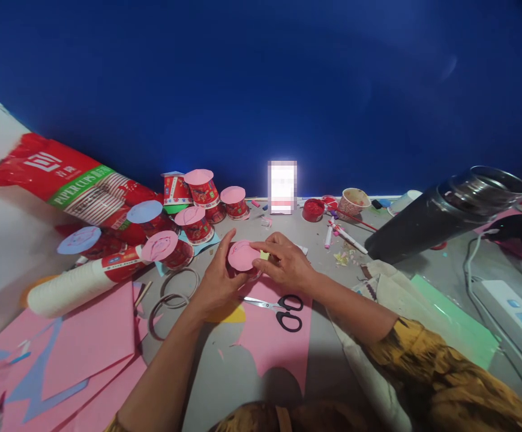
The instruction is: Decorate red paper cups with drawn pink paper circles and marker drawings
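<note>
My left hand (222,273) is wrapped round the side of a red paper cup with a pink paper disc (243,256) on its top. From the right, my right hand (283,261) rests its fingertips on the disc's edge, and a bit of yellow shows beside them. Black-handled scissors (272,305) lie just below the hands on a cut pink sheet (279,354). Several red cups with pink or blue discs stand to the left, among them a pink-topped cup (194,225) close to my left hand.
At the left are a bag of paper cups (90,192), a stack of white cups (76,291), pink sheets (90,366) and metal rings (175,297). Markers (350,238), a red tub (313,210), a black flask (436,210) and a power strip (517,318) are on the right.
</note>
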Tool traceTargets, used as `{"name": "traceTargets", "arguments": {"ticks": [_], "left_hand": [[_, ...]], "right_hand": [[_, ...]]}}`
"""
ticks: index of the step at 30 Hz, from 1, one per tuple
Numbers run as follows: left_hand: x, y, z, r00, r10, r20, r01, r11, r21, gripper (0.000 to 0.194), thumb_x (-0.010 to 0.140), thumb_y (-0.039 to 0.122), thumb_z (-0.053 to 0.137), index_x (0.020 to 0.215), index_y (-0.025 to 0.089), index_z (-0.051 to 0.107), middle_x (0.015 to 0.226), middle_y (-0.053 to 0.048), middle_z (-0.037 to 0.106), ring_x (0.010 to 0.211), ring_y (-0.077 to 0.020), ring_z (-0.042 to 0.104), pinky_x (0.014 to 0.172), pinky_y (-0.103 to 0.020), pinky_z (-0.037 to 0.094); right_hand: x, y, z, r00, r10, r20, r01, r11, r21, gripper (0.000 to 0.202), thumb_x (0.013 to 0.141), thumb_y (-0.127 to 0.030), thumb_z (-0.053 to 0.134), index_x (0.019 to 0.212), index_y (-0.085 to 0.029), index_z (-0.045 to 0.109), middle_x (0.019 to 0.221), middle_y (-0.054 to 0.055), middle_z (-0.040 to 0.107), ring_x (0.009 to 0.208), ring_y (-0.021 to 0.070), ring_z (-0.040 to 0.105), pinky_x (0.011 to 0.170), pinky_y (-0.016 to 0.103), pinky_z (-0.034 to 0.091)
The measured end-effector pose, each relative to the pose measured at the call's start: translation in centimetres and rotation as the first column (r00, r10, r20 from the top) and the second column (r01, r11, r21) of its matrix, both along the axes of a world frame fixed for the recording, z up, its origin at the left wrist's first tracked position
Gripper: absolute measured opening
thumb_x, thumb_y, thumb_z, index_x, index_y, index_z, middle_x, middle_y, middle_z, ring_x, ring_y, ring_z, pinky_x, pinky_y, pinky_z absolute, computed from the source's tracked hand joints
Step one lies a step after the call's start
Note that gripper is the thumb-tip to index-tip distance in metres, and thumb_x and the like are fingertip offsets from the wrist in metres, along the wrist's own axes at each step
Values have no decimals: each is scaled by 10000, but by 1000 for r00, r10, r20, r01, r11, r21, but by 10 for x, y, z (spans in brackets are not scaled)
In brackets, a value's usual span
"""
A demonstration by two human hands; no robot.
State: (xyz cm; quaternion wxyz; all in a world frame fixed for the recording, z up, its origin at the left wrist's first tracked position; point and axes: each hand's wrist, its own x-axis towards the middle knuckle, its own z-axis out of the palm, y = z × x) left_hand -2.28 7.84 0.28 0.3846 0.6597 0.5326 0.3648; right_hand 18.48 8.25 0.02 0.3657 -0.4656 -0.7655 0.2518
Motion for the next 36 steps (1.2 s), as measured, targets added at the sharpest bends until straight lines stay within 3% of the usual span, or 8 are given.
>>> {"name": "traceTargets", "arguments": {"ticks": [7, 11, 15, 21, 25, 28, 30, 36], "left_hand": [[-1, 2, -5, 1000, 9, -19, -8, 999, 38, 907, 725, 254, 788, 1549, 331, 419, 1571, -94, 502, 1446, -340, 497, 1227, -562, 393], [-1, 3, -6, 1000, 21, -6, -21, 999, 49, 883, 721, 221, 774, 1534, 330, 448, 1508, -99, 551, 1394, -328, 547, 1202, -544, 431], [-1, 3, -4, 994, 107, 8, -107, 990, 94, 886, 716, 218, 784, 1529, 331, 451, 1467, -94, 579, 1388, -327, 546, 1188, -545, 445], [0, 4, -1, 976, 215, 35, -218, 971, 96, 921, 732, 277, 813, 1559, 291, 406, 1584, -121, 481, 1429, -343, 498, 1228, -576, 359], [-7, 3, 1, 987, 115, 112, -120, 992, 40, 1035, 673, 304, 866, 1584, 309, 375, 1599, -114, 452, 1499, -344, 416, 1263, -569, 291], [-14, 4, 2, 952, 33, 305, -36, 999, 3, 843, 785, 416, 781, 1552, 357, 436, 1550, -80, 509, 1475, -313, 455, 1230, -539, 359], [-16, 6, 2, 929, 54, 365, -59, 998, 3, 657, 865, 456, 698, 1488, 325, 535, 1510, -87, 556, 1448, -303, 486, 1214, -511, 384], [-12, 12, -4, 957, 108, 270, -129, 990, 60, 504, 842, 404, 742, 1301, 205, 688, 1367, -123, 663, 1310, -299, 589, 1178, -469, 405]], "right_hand": [[0, -1, -2, 999, 26, -33, -23, 997, 69, 370, 935, -318, 723, 1292, -219, 725, 991, 50, 623, 826, 174, 595, 753, 313, 503], [2, -1, 0, 996, -32, -85, 38, 997, 63, 341, 922, -302, 710, 1250, -208, 713, 955, 31, 630, 721, 146, 543, 713, 304, 481], [9, 4, 0, 974, -126, -186, 128, 992, -6, 274, 924, -300, 663, 1175, -198, 707, 909, 7, 615, 625, 114, 489, 656, 288, 450], [15, 8, -12, 974, -138, -177, 139, 990, -7, 225, 936, -301, 620, 1115, -203, 714, 866, 9, 613, 670, 143, 525, 668, 301, 445], [14, 6, -16, 983, -130, -132, 131, 991, 2, 222, 940, -294, 605, 1115, -206, 710, 886, 20, 627, 669, 150, 530, 667, 309, 444], [13, 5, -17, 986, -129, -110, 132, 991, 17, 211, 941, -285, 595, 1104, -210, 706, 892, 24, 632, 665, 151, 535, 666, 309, 446], [13, 6, -19, 987, -122, -105, 125, 992, 19, 208, 939, -283, 592, 1097, -210, 707, 889, 25, 632, 668, 152, 543, 667, 308, 451], [16, 7, -22, 989, -106, -104, 107, 994, -3, 214, 949, -309, 595, 1101, -207, 707, 887, 25, 629, 686, 159, 564, 667, 311, 462]]}}
